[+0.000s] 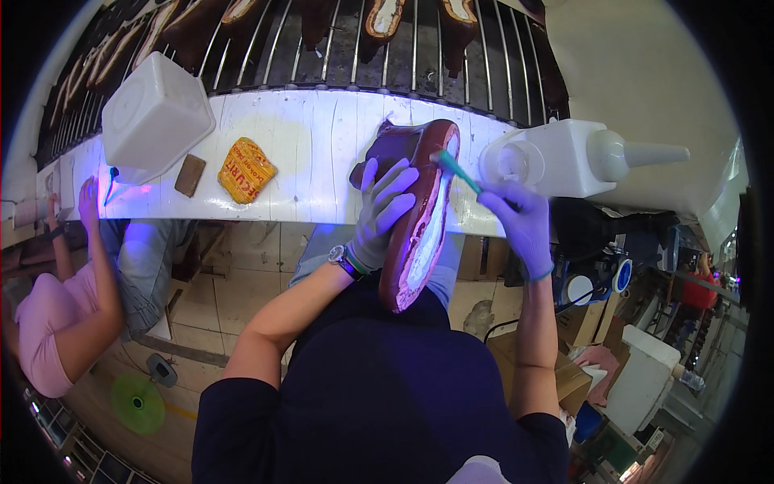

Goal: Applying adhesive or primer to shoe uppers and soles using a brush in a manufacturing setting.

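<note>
My left hand, in a pale glove, is wrapped around the side of a dark reddish-brown shoe upper, tilted so its underside faces right. White wet-looking coating covers the middle of that underside, with a rough pinkish border around it. Between the fingers of my gloved right hand is a brush with a teal handle. Its tip touches the shoe's underside near the upper end. Just beyond my right hand stands a white cup-like pot beside a white bottle with a long nozzle.
A white table holds a yellow packet, a small brown block and a white square container. Behind it, a roller rack carries several shoe uppers. Another person's arm is at the left; cartons stand low at the right.
</note>
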`<state>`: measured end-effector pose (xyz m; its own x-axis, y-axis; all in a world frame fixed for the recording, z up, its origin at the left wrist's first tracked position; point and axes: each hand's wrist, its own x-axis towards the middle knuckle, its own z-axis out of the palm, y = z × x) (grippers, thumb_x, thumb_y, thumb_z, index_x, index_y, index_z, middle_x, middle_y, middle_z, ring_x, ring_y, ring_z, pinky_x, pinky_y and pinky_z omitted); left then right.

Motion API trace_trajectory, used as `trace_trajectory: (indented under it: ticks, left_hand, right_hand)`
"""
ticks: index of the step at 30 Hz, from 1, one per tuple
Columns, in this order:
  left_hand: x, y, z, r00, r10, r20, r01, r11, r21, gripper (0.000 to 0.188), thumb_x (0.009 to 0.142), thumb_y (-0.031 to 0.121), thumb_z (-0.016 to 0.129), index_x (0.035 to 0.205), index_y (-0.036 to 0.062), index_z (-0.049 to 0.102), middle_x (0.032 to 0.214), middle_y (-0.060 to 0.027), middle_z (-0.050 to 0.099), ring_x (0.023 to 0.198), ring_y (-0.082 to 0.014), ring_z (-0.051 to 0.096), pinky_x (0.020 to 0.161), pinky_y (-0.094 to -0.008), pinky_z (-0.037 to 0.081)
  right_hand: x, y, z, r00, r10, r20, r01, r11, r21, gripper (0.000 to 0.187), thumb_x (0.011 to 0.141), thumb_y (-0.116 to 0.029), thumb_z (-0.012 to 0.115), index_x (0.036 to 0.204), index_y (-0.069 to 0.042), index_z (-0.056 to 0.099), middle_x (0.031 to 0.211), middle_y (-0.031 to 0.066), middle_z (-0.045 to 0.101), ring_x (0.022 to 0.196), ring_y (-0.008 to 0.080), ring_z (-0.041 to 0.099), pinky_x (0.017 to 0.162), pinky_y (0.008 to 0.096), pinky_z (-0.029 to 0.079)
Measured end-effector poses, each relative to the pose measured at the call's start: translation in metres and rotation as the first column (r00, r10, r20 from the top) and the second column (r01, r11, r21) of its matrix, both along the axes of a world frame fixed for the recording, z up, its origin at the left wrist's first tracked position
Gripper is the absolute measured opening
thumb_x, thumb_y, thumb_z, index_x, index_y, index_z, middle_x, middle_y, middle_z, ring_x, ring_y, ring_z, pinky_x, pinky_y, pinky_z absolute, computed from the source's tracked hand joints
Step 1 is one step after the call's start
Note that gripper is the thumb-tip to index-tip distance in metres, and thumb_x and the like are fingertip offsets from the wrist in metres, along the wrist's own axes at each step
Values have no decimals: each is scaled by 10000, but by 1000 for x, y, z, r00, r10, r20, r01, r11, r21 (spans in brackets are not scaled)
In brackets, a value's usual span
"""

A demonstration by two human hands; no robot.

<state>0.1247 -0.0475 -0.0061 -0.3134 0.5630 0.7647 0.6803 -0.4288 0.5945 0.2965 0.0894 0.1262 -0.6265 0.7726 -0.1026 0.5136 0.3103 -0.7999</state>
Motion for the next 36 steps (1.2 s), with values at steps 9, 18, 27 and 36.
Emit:
trace_trajectory:
  ticks: [9, 18, 27, 36]
  left_hand:
    - [-4, 3, 23, 999, -27, 28, 27, 999, 20, 492, 834, 209, 674, 1253, 94, 444, 1375, -173, 485, 1295, -386, 462, 1107, -609, 200]
    - [-7, -1, 11, 999, 20, 34, -21, 999, 29, 631, 828, 169, 698, 1352, 87, 356, 1381, -202, 468, 1254, -378, 490, 1075, -589, 290]
    - [2, 4, -66, 749, -109, 653, 347, 905, -247, 667, 804, 131, 728, 1360, 65, 365, 1350, -202, 481, 1203, -358, 511, 1016, -481, 391]
    - [-14, 6, 77, 995, -33, 91, 41, 995, -89, 673, 760, 131, 749, 1342, 60, 418, 1295, -157, 533, 1155, -309, 537, 960, -435, 417]
  right_hand:
    - [7, -48, 48, 965, 261, -7, -254, 944, 209, 276, 763, -113, 769, 1035, -83, 737, 768, 75, 649, 600, 170, 588, 539, 286, 445]
    - [8, -60, 52, 787, 615, -54, -574, 762, 300, 228, 739, -148, 785, 959, -100, 748, 750, 20, 639, 580, 134, 553, 512, 259, 430]
    - [6, -83, 55, 940, 285, -187, -287, 958, 17, 243, 771, -74, 752, 1013, -55, 747, 664, 25, 574, 554, 71, 466, 515, 232, 362]
    - [-5, -52, 64, 984, 61, -168, -33, 986, 166, 226, 777, -60, 747, 1002, -46, 745, 714, 33, 623, 563, 80, 485, 521, 236, 362]
